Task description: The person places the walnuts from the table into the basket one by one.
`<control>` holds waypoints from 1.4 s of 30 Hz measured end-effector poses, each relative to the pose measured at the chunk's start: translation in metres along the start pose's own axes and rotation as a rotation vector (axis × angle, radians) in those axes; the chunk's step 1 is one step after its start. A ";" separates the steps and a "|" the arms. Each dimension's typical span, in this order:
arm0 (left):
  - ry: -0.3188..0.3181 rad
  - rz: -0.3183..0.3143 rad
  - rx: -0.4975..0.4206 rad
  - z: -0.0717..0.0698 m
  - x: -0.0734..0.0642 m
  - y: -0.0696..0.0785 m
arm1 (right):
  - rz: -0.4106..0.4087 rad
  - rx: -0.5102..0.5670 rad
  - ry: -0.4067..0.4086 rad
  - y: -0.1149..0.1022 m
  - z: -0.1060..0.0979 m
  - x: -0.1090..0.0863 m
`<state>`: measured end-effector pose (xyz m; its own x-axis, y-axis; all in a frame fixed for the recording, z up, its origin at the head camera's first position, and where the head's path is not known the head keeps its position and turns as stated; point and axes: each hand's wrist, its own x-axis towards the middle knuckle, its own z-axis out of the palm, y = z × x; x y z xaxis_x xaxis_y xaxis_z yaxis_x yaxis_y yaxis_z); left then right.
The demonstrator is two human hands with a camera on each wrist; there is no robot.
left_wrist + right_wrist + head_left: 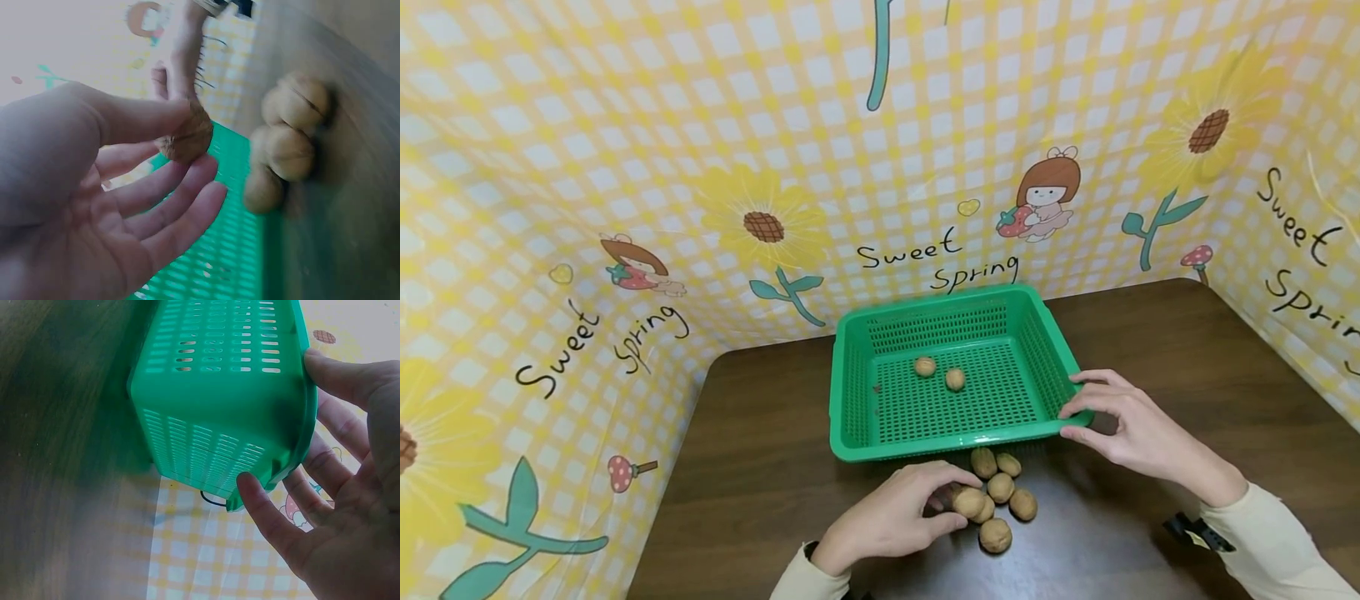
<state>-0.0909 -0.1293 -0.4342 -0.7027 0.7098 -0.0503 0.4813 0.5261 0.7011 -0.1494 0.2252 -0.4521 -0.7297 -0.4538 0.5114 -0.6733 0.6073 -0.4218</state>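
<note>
My left hand point(895, 515) pinches a walnut point(190, 134) between thumb and fingertips, low over the table in front of the basket. Several more walnuts point(1001, 488) lie in a loose group right beside that hand. A green plastic basket point(917, 447) with slotted walls stands behind them. Inside it, two walnuts point(925, 367) rest on the mesh floor. At the basket's near right corner, my right hand point(1131, 429) holds the rim, thumb at the front and fingers over the side edge. In the right wrist view the little finger point(269, 515) reaches along the outer wall.
The dark brown wooden table point(752, 450) carries everything. Behind it and on both sides hangs a yellow checked cloth point(835, 167) with sunflowers and lettering, close to the basket's far edge.
</note>
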 end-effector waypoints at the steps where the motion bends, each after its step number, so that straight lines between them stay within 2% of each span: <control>1: -0.012 0.008 -0.039 -0.003 0.000 0.003 | 0.002 0.001 0.001 0.000 0.000 0.000; 3: -0.033 0.016 -0.118 -0.009 0.001 0.008 | 0.006 0.001 0.000 0.001 0.000 0.000; 6: -0.041 0.023 -0.191 -0.020 0.005 0.014 | 0.011 0.002 -0.002 0.001 0.000 -0.001; 12: -0.056 0.028 -0.242 -0.038 0.020 0.019 | 0.016 0.006 -0.008 0.003 0.000 0.000; 16: -0.056 0.031 -0.227 -0.049 0.032 0.020 | 0.019 0.014 -0.012 0.004 0.001 0.000; 25: 0.030 0.032 -0.126 -0.079 0.055 0.021 | 0.023 0.018 -0.012 0.005 0.001 0.000; 31: 0.069 -0.002 -0.141 -0.095 0.073 0.010 | 0.021 0.019 -0.006 0.006 0.000 0.000; 36: 0.081 -0.043 -0.164 -0.103 0.086 -0.007 | 0.022 0.038 -0.017 0.006 0.001 -0.001; 42: 0.136 -0.076 -0.172 -0.118 0.096 -0.028 | 0.004 0.033 -0.009 0.007 0.004 -0.001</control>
<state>-0.2337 -0.1313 -0.3748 -0.8033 0.5953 -0.0194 0.3359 0.4798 0.8105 -0.1539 0.2271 -0.4581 -0.7330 -0.4575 0.5033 -0.6741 0.5874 -0.4479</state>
